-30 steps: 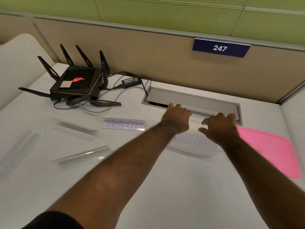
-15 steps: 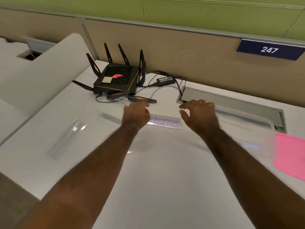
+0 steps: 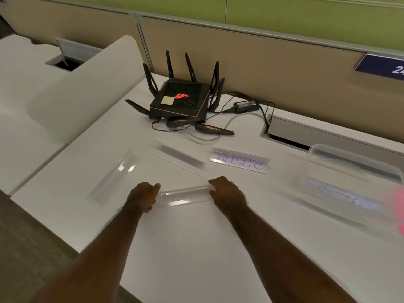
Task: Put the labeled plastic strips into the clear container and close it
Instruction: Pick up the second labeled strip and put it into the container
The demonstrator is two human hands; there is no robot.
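Both hands are down on the desk (image 3: 196, 248) at the two ends of one clear strip (image 3: 185, 196). The left hand (image 3: 142, 196) has its fingers curled at the strip's left end, thumb tip just above that end; the right hand (image 3: 227, 193) has its fingers bent over the right end. Whether the fingertips already pinch the plastic or only touch it, I cannot tell, since the knuckles hide them and the frame is blurred.

This looks like the gathering step: one strip is being taken up by its ends. Beyond the fingers lie three more: a blurred one (image 3: 115, 176) past the left hand, another (image 3: 178, 157) straight ahead between the hands, and a labeled strip (image 3: 239, 161) with handwriting past the right hand. The container (image 3: 341, 189) stands open, well off to the right of the right hand, with lettering dimly visible through its wall, likely a strip already inside.

The next move probably calls for a firm pinch on both ends, a level lift, then a carry rightward and a lowering lengthwise into the container. The plastic is smooth, so it may slip.
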